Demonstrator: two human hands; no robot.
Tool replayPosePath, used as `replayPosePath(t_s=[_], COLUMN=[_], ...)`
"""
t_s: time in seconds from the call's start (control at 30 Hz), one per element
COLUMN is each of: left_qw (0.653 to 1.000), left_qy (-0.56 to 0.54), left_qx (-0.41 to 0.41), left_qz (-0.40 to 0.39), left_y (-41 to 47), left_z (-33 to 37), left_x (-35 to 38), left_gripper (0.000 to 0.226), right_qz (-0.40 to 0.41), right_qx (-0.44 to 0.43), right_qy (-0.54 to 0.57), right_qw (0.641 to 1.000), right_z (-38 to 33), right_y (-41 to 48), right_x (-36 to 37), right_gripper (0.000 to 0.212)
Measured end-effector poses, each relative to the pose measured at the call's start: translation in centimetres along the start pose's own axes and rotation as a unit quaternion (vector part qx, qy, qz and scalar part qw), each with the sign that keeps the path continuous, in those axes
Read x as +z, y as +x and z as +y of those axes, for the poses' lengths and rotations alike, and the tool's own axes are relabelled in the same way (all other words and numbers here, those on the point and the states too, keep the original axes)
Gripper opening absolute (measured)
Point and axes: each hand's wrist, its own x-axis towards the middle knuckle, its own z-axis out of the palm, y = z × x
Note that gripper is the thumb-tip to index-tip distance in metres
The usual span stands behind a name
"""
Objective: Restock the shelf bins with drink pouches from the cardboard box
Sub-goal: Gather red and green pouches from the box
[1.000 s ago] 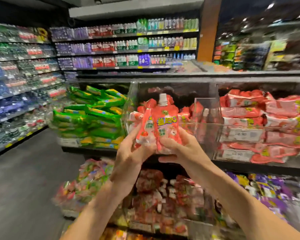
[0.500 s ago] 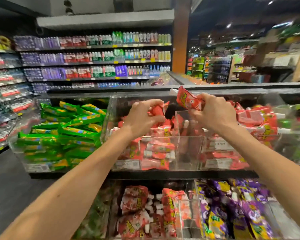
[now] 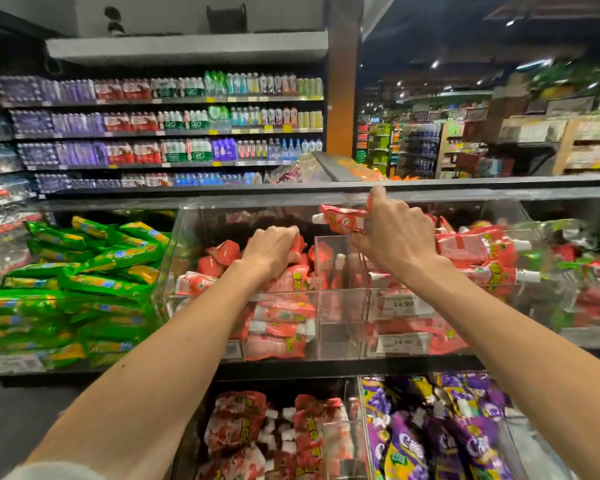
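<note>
Red drink pouch hanging gripped in right hand above clear bin holding red pouches; left hand clutching second pouch inside it; green packs filling left bin.

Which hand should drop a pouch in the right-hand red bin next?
Right, likely. The right hand grips a red pouch raised beside that bin; the left hand is down in the neighbouring bin, fingers curled on its pile.

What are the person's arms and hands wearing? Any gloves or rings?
No gloves, rings or watch show on the left hand or the right hand. Both forearms are bare. Only the edge of a pale, soft-looking sleeve peeks in at the bottom corner, near the left elbow. The right arm shows no sleeve inside the picture.
</note>
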Motion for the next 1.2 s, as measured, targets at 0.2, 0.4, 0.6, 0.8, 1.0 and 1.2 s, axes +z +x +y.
replayPosePath(t_s=[0.2,0.4,0.6,0.8,1.0,1.2], left_qw=[0.962,0.895,0.901,0.921,0.932,0.929], left_qy=[-0.236,-0.444,-0.429,-0.369,-0.341,-0.334], left_qx=[0.0,0.026,-0.003,-0.056,-0.023,-0.042], left_qz=[0.139,0.04,0.069,0.11,0.12,0.157], left_y=[-0.4,-1.0,-0.4,0.7,1.2,1.5], left_z=[0.0,1.8,2.1,1.7,1.1,0.4], left_x=[-1.3,-4.5,-3.9,-3.4,-2.9,-1.3], left_gripper=[0.024,0.042,0.02,0.014,0.02,0.021], right_qz=[-0.009,-0.028,-0.03,-0.033,-0.011,-0.032], right_qx=[-0.044,-0.061,-0.089,-0.097,-0.129,-0.16], right_qy=[-0.053,-0.062,-0.054,0.02,0.021,0.054], right_qw=[0.998,0.996,0.994,0.995,0.991,0.985], right_z=[-1.7,-3.2,-3.2,-2.5,-2.0,-2.5], right_y=[1.9,3.3,4.0,5.7,6.2,5.9], right_x=[1.1,2.2,3.4,4.3,4.4,4.9], right_gripper=[0.039,0.033,0.058,0.032,0.02,0.012])
